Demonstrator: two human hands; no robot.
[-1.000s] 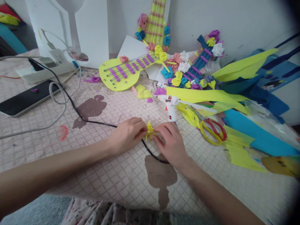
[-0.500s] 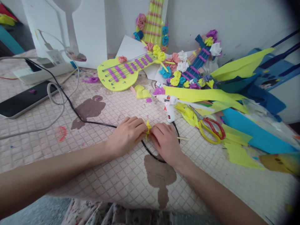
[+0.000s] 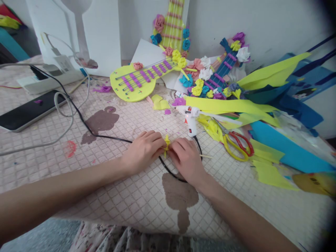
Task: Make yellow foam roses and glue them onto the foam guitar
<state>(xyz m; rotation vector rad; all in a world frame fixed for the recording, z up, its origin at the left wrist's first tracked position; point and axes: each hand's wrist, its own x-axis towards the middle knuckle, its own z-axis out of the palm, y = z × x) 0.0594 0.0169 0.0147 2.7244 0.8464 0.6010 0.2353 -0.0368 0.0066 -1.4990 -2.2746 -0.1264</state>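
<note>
My left hand (image 3: 145, 149) and my right hand (image 3: 187, 158) meet low over the quilted cloth, fingers closed. Between their fingertips they hold a small crumpled piece of yellow paper (image 3: 167, 145). A thin pale stick (image 3: 206, 156) pokes out to the right from beneath my right hand. The black cord (image 3: 168, 169) runs under both hands. Just beyond my right hand lies a white glue gun (image 3: 191, 122) with a small red light. Farther back rests a yellow paper guitar (image 3: 133, 82) with purple strips and strings.
Red and yellow scissors (image 3: 237, 145) lie right of the glue gun, among yellow and blue paper (image 3: 286, 147). A phone (image 3: 33, 110) and a power strip (image 3: 49, 78) are at the left. A blue paper guitar (image 3: 223, 71) with paper flowers leans at the back wall.
The yellow paper has turned slightly between my fingertips and shows a little more upright. Both hands have otherwise kept their place; the whole view has shifted slightly.
</note>
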